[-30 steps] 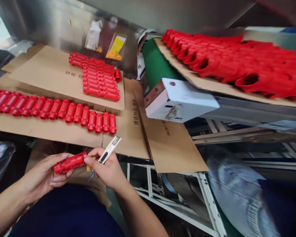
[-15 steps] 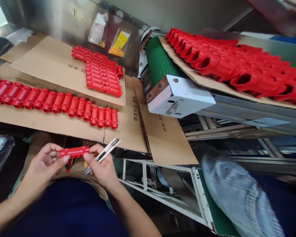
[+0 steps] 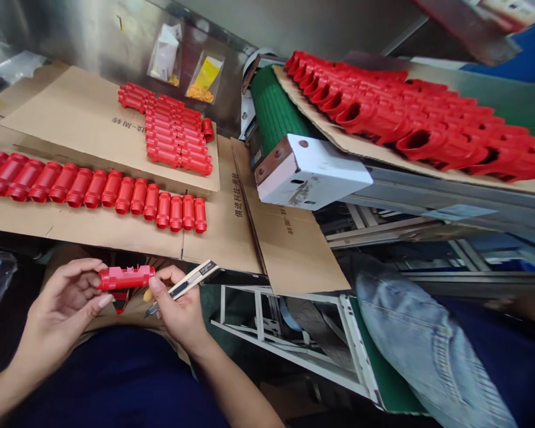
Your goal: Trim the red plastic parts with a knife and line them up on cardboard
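A red plastic tube part [image 3: 127, 277] lies crosswise between my two hands over my lap, small tabs sticking up along its top. My left hand [image 3: 65, 309] has its fingertips at the tube's left end, with the thumb below it. At the other end, my right hand [image 3: 181, 306] pinches the tube with thumb and fingers while gripping a pale utility knife [image 3: 191, 279]. The knife's blade points down toward my lap. Part of a yellowish thing shows beside my right thumb; its kind is unclear.
Red tubes [image 3: 96, 187] stand in a long row on cardboard [image 3: 214, 241], and stacked red parts [image 3: 178, 134] lie behind. Two small bags [image 3: 205, 77] rest near the metal wall. On the right, a green conveyor [image 3: 279, 107] carries more red parts [image 3: 383, 116]. A co-worker's jeans-clad leg [image 3: 410, 339] is nearby.
The red tube has rolled about its length, bringing its tabs to the top. My left thumb has slid off its face to below it. The knife stays in my right hand.
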Demonstrator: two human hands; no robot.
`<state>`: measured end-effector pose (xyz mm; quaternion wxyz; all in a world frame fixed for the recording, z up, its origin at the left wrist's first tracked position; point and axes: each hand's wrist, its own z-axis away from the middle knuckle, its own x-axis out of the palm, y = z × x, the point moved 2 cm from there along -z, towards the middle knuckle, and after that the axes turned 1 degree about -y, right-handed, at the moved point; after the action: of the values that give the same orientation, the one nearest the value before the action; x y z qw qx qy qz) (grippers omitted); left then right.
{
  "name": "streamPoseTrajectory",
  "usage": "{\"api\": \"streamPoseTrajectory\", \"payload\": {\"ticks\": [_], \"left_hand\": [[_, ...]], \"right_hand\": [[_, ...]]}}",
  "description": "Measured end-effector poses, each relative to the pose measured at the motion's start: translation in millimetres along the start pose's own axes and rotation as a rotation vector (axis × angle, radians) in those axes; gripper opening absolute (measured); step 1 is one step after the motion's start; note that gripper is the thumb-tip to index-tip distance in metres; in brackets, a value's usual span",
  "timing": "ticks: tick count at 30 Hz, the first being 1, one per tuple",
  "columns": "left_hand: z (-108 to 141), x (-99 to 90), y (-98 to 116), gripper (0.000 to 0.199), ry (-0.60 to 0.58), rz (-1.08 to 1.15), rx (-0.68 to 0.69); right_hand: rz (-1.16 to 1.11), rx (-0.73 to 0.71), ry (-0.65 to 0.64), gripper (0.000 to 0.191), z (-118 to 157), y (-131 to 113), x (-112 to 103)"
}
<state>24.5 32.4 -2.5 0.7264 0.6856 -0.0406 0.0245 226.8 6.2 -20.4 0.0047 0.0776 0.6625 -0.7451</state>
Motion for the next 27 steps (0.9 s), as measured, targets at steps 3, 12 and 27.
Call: {"api": "streamPoseTrajectory", "payload": {"ticks": [3,12,27], "left_hand": [[-1.8,5.7,-2.8,0.04,0.071,0.049,-0.069],[-6.6,8.4,-4.8,0.036,0.151,-0.137,-0.03],[-12.0,11.0,-8.3,0.063,0.086,0.459,-0.411]], "right_hand": [[0.013,-0.085,-0.021,0.037,2.7,-0.6,3.9],[0.078,-0.201,-0.046,0.035,10.3,-2.1,13.3],[0.477,-0.739,0.008,0.019,14.5,-16.7,-5.8]]}}
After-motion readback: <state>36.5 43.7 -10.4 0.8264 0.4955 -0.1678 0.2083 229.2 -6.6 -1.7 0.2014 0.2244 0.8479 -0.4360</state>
